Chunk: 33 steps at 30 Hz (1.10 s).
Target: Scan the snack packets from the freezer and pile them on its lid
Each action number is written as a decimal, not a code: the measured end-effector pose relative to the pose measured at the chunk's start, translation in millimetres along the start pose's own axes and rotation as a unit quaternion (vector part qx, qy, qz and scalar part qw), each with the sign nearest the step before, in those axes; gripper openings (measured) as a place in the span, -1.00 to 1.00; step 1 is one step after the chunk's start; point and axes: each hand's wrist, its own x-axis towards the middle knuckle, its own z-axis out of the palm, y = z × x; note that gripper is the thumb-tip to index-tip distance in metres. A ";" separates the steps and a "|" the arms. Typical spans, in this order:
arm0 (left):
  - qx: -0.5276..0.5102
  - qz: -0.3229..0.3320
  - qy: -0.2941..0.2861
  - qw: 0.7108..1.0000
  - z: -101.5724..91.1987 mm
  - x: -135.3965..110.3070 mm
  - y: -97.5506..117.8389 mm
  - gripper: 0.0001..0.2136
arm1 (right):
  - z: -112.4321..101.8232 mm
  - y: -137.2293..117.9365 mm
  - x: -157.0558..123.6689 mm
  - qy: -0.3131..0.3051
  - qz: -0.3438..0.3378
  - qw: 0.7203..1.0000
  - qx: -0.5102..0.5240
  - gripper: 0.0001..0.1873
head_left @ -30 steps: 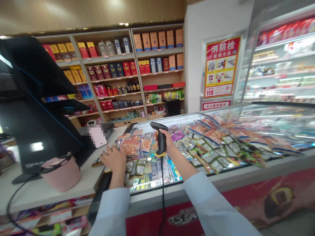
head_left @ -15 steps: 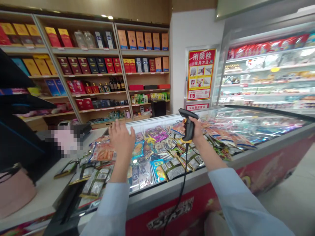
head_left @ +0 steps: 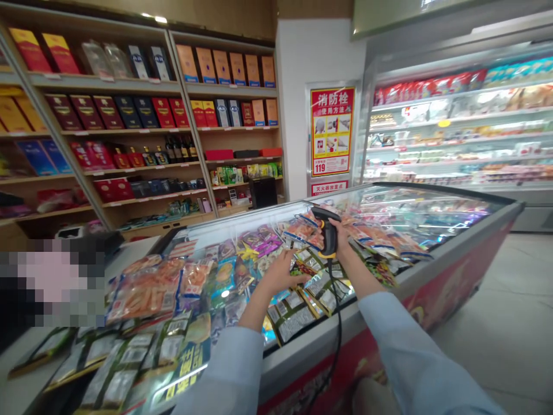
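Observation:
My right hand (head_left: pixel 343 239) grips a black and yellow barcode scanner (head_left: pixel 327 230), its head pointing left over the snack packets (head_left: pixel 302 230) spread on the glass lid of a chest freezer (head_left: pixel 453 253). A black cable (head_left: pixel 334 334) hangs from the scanner's handle over the freezer's front edge. My left hand (head_left: pixel 283 271) reaches down onto the packets just left of the scanner, fingers curled on a dark packet (head_left: pixel 302 270). Both arms wear light blue sleeves.
Orange snack packets (head_left: pixel 142 291) and dark green ones (head_left: pixel 108 363) cover the lid's near left. Wooden shelves (head_left: pixel 142 132) of boxed goods and bottles line the back wall. A refrigerated display (head_left: pixel 453 127) stands at right, with tiled floor (head_left: pixel 510 323) beside the freezer.
The view has swung right, away from the black monitor. My left hand came down from a raised, spread pose onto the packets beside the scanner. The scanner moved slightly lower.

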 end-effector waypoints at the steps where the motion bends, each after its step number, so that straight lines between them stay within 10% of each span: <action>1: -0.003 -0.011 0.002 1.000 3.7 -0.3 1.9 -0.21 | -2.1 2.1 1.1 -0.002 0.000 1.000 0.006 -0.68; 11: 0.194 -0.037 -0.022 0.980 6.9 -5.9 18.5 -0.46 | -3.2 4.6 -2.8 0.009 -0.007 1.000 0.022 -0.69; 17: -0.104 -0.101 0.105 0.984 2.8 4.7 -3.9 -0.67 | -3.2 3.9 -2.9 -0.009 -0.030 0.999 0.030 -0.70; 21: -0.485 -0.207 0.178 0.831 -6.8 13.9 -20.5 -0.78 | -5.7 -0.8 -4.6 -0.074 -0.001 0.997 0.020 -0.67; 27: -0.738 -0.173 0.209 0.618 -21.2 12.5 -27.2 -0.77 | -10.1 -3.5 -10.9 -0.157 0.048 0.986 -0.025 -0.66; 33: -0.710 -0.184 0.268 0.625 -16.1 14.9 -29.0 -0.80 | -5.6 -3.1 -15.8 -0.145 0.074 0.985 -0.064 -0.64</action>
